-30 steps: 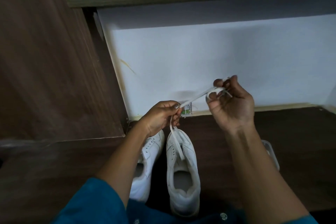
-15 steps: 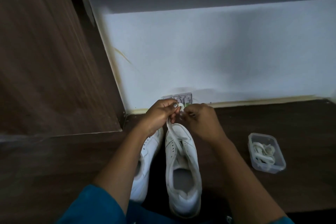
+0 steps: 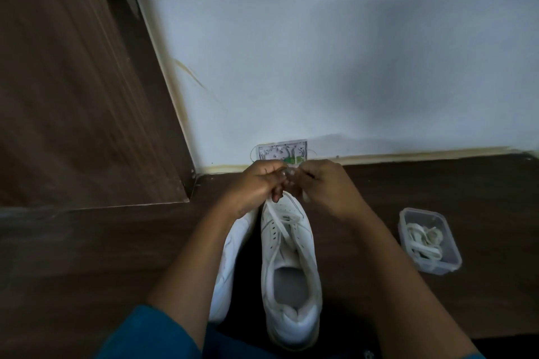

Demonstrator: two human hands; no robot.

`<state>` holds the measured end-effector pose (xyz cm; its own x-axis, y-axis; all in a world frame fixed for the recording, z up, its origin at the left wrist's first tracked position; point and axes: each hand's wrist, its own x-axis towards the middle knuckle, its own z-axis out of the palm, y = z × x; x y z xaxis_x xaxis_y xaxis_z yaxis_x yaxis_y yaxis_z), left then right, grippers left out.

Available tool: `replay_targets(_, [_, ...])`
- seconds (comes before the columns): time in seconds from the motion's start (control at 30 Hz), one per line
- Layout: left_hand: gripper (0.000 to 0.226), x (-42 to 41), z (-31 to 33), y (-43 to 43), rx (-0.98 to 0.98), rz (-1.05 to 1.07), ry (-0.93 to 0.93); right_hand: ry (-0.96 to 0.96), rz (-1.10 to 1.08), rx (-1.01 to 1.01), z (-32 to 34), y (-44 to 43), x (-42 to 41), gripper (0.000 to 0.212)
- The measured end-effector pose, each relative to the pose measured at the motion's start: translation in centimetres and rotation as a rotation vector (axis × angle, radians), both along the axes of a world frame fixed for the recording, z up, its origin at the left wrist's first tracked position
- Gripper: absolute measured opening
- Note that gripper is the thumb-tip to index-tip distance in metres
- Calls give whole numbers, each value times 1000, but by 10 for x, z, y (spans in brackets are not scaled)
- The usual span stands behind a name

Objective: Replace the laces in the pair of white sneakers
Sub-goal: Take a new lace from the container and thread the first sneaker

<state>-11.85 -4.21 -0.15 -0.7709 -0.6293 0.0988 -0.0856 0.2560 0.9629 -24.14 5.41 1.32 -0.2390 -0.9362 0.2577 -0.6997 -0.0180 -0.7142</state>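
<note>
I am pinching the lace (image 3: 279,221) with both grips, left hand (image 3: 256,183) and right hand (image 3: 323,188) touching above the sneaker's (image 3: 288,271) toe. It is looking limp and light; I am judging its stiff tip the best hold.

white wall (image 3: 320,67), dark wood floor (image 3: 437,183), wooden panel (image 3: 73,81)

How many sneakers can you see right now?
2. The central sneaker lies on the dark surface; the second sneaker lies just left of it, partly hidden behind a forearm.
</note>
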Motion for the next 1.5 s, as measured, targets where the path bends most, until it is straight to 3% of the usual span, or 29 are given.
replay_targets(0.1, [33, -4, -1, -1, 70, -8, 83, -537, -71, -177, 7, 0, 8, 36])
replay_targets(0.17, [34, -4, -9, -2, 71, -21, 71, -761, -147, -289, 11, 1, 6, 39])
replay_targets(0.33, [36, -6, -25, -1, 80, 52, 73, -816, -108, -280, 4, 1, 2, 40])
replay_targets(0.5, [31, -6, -27, -1, 62, 36, 37, -1049, -59, -150, 5, -2, 0, 39])
replay_targets(0.63, [25, -11, -34, 0, -61, -31, -27, -1278, -9, -361, 8, -3, -1, 39])
replay_targets(0.73, [24, -14, -38, -2, -90, 2, -39, -1110, -20, -407, 7, -1, 0, 37])
replay_targets(0.9, [22, -13, -39, -2, -24, 45, 22, -490, -203, -210, -3, 4, -11, 35])
replay_targets(1.0, [23, -15, -44, -1, -7, 29, -3, -9, -262, -54, -11, 2, -13, 39])
replay_targets(1.07, [23, -15, -47, -1, -5, 35, -13, 84, -227, -68, -15, -2, -11, 38])
replay_targets(1.13, [23, -14, -46, -2, -6, 69, 7, 9, -178, -71, -15, -2, -8, 28])
replay_targets(1.2, [29, -12, -43, -4, -22, 96, 15, -378, -77, -59, -12, 2, -5, 15])
replay_targets(1.27, [31, -9, -42, -6, -50, 100, -4, -789, -17, -77, -9, 2, 0, 16])
replay_targets(1.33, [32, -8, -43, -6, -86, 98, -42, -977, -67, -146, -8, -1, -1, 20])
replay_targets(1.43, [33, -9, -43, -6, -136, 65, -50, -1024, -140, -188, -10, -4, -5, 16])
replay_targets(1.5, [29, -12, -46, -6, -157, 39, -71, -731, -170, -134, -13, -4, -6, 12])
